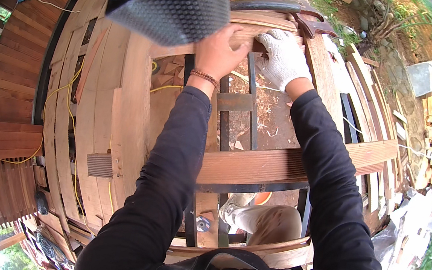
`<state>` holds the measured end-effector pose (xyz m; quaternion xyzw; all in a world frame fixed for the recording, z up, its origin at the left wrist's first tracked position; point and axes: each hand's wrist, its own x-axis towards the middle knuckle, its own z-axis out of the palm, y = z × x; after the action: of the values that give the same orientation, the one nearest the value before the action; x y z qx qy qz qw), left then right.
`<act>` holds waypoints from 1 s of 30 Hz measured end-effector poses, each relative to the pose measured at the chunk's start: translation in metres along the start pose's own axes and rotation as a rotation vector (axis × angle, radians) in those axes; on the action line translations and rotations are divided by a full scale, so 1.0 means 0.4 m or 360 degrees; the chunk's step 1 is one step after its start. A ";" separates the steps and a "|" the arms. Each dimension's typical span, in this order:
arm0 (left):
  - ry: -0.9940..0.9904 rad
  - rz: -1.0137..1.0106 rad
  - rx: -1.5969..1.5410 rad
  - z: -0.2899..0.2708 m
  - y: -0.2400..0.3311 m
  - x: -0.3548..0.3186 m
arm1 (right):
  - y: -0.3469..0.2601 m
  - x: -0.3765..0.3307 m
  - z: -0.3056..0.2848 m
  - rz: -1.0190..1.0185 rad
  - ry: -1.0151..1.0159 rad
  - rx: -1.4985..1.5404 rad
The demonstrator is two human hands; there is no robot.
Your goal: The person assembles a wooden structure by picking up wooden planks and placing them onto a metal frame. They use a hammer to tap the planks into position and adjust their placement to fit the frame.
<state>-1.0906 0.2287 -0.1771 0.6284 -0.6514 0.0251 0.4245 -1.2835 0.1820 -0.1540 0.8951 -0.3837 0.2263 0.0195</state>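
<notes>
My left hand (219, 55) is bare, with a beaded bracelet at the wrist. Its fingers and thumb close on the near edge of a wooden board (251, 31) at the far end of the workbench. A white knit glove covers my right hand (283, 59), whose curled fingers grip the same board a little to the right; its fingertips are partly hidden. Just beyond both hands lies a saw with a brown handle (313, 26) and a long dark blade or sheath (264, 5), resting across stacked thin wooden strips (270, 21).
A reddish plank (255, 167) spans the dark metal frame beneath my forearms. Wood shavings (272, 107) litter the ground below. Planks with a yellow cord (73, 82) lie left; a disc tool (203, 224) sits low. A blurred grey textured object (179, 5) blocks the upper left.
</notes>
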 end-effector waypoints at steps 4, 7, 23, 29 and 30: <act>0.0258 -0.0076 0.0321 0.005 -0.075 0.004 | 0.007 0.015 0.013 0.0121 0.0140 0.0197; 0.0299 -0.0107 0.0399 0.021 -0.073 0.005 | 0.017 0.013 0.018 0.0177 0.0365 0.0006; 0.0268 -0.0059 0.0021 0.017 -0.047 0.003 | 0.049 0.047 -0.008 0.0321 0.0016 -0.0278; 0.0261 -0.0051 -0.0012 0.014 -0.034 0.007 | 0.055 0.047 0.013 0.0205 0.0146 0.0065; 0.0263 -0.0056 0.0000 0.014 -0.035 0.006 | 0.054 0.047 0.011 0.0205 0.0138 0.0130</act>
<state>-1.0814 0.2208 -0.1864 0.6354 -0.6029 0.0694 0.4774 -1.2854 0.1532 -0.1528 0.8579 -0.4298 0.2811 -0.0151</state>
